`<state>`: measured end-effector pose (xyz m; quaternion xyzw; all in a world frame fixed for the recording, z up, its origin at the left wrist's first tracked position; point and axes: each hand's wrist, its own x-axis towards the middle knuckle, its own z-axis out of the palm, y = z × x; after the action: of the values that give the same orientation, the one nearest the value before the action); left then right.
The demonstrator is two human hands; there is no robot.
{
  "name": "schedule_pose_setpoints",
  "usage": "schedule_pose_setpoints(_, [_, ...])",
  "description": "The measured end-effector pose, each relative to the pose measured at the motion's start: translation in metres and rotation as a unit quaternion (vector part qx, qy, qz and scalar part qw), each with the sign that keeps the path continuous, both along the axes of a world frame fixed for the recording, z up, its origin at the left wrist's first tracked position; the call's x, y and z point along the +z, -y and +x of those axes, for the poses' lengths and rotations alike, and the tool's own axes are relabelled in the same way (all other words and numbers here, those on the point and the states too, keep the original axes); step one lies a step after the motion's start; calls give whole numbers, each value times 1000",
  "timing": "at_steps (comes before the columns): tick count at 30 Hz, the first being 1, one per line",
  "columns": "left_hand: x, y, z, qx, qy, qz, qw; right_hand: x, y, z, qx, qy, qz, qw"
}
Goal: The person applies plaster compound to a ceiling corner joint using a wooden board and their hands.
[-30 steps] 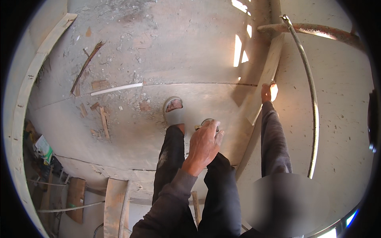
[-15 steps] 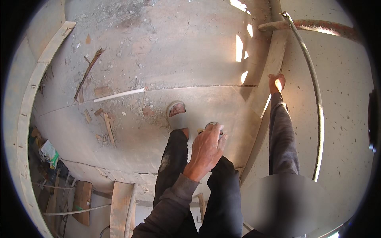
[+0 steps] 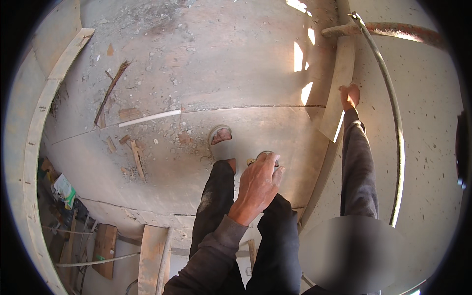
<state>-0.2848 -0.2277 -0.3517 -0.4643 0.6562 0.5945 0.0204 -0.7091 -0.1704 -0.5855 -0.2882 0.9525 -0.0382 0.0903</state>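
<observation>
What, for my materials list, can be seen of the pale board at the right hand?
The pale board looks wooden, long and flat, with a bright strip along its lower right edge. It runs from near the rusty pipe toward the person, ending bluntly. The right hand holds its right edge; what else supports it is unclear.

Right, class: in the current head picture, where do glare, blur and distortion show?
Head view: bright patches on the floor, a bright sliver by the lower end of the board; head view: a smooth blur at lower right, below the right sleeve; head view: the left plank curves, probably from the fisheye, inside a dark rim.
</observation>
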Motion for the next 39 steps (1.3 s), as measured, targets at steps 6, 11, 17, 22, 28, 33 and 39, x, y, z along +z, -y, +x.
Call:
schedule_pose_setpoints(6, [-1, -1, 3, 18, -9, -6, 1000, 7, -24, 49, -76, 163, -132, 975])
schedule_pose_setpoints(11, [-7, -1, 5, 23, -1, -13, 1000, 20, -93, 117, -37, 187, -109, 975])
schedule_pose_setpoints(17, [-9, -3, -6, 18, -18, -11, 1000, -19, -124, 115, 7, 79, -59, 995])
schedule_pose_setpoints(22, [-10, 2, 3, 24, -4, -12, 1000, -27, -1, 119, -89, 172, -257, 947])
schedule_pose_setpoints(28, [-8, 10, 9, 26, -5, -10, 1000, -19, 81, 111, -16, -42, -77, 996])
schedule_pose_setpoints(33, [-8, 15, 13, 42, -8, 13, 999, -36, 98, 177, 14, 9, -29, 999])
schedule_pose_setpoints(39, [-8, 19, 10, 42, -5, 16, 999, -6, 120, 269, 278, 134, -6, 951])
